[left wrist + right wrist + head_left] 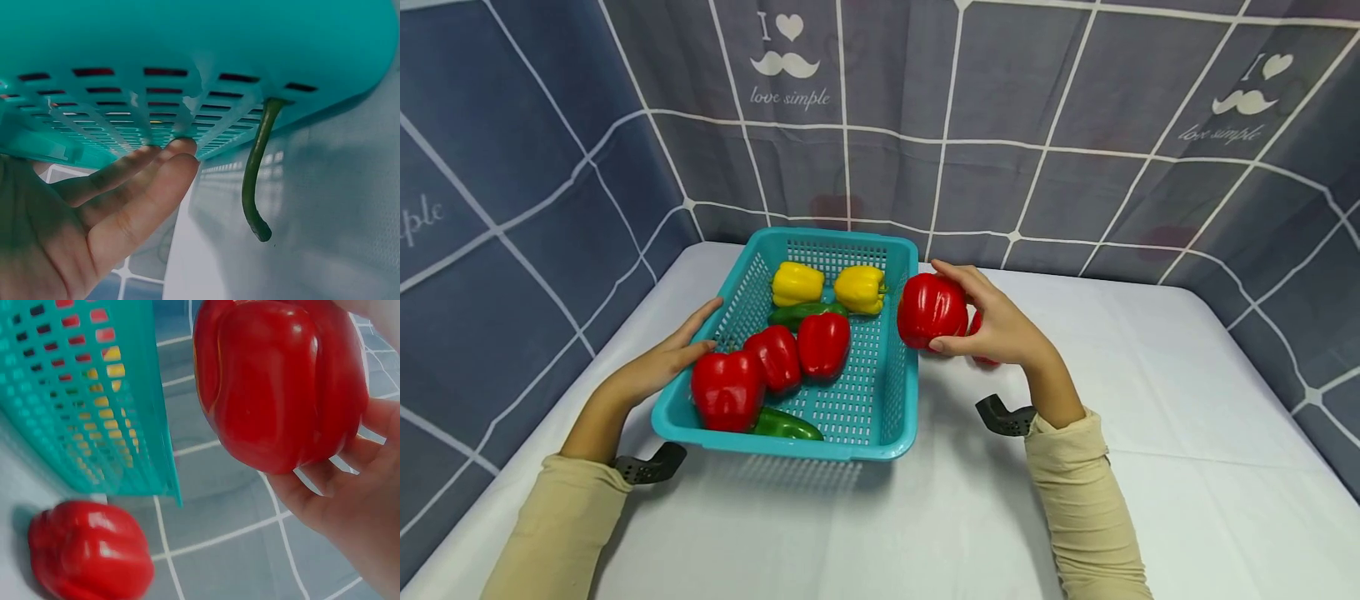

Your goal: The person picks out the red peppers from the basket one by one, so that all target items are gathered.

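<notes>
Red pepper, large and glossy, one: held in the right hand, whose thumb and fingers part only as wide as the pepper and curl round it. I find it raised above the table, just beside the basket, a gap between the two.

Second red pepper, one: on the white cloth, below the right-hand grip, mostly hidden by that hand in my head view.

Basket, turquoise plastic, slotted walls: immediately left of the right-hand grip.

Left hand: across the basket from that grip, fingers extended along the rim and outer wall, closed round nothing that I can see.

Contents, all left of the right-hand grip: yellow peppers, two, at the far end; dark green vegetable, one, just nearer; red peppers in the basket, three, the largest close to the left fingertips; green pepper, one, at the near end.

Stem, green, one: pokes through a slot, near the left fingertips but apart.

Curtain, grey, white grid: beyond both hands.
</notes>
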Tool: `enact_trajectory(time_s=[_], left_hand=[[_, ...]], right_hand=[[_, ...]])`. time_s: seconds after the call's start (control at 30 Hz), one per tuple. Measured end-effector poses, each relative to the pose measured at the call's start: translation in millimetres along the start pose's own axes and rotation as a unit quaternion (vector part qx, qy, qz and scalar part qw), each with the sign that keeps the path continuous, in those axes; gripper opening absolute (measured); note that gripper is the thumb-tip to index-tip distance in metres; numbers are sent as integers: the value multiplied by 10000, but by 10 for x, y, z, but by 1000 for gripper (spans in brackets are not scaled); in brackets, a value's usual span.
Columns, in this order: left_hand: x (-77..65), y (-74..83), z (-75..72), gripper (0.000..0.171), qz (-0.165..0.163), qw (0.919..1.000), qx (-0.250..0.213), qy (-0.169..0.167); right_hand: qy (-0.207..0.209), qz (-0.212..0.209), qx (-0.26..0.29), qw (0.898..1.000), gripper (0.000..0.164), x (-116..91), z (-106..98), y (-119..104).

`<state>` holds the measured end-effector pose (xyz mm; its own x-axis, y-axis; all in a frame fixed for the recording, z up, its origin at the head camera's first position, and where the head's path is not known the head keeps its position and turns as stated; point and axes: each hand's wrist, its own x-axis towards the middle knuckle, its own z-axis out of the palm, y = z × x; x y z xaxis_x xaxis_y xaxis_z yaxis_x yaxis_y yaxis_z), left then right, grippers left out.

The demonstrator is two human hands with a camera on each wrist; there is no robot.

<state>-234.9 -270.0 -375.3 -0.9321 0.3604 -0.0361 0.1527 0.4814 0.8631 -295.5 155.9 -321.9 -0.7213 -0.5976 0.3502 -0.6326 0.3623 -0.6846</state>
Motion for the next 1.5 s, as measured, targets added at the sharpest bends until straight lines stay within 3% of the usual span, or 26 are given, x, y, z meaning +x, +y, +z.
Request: enact_trajectory(time_s=[0.43,0.8,1.1,1.5], left_hand=[[-2,7,-11,63,-35,10000,49,46],[-16,12,-3,62,-25,10000,-3,4],[8,8,6,62,-37,10000,0,5],[0,14,-1,63,-40,10000,-21,12]], right_hand=[[188,228,8,9996,79,-241,-221,206],[222,57,-112,9997,77,-448,-388,448],[325,703,-399,9962,77,-654,-534,625],[498,1001,-546,9922,79,-816,-726,740]])
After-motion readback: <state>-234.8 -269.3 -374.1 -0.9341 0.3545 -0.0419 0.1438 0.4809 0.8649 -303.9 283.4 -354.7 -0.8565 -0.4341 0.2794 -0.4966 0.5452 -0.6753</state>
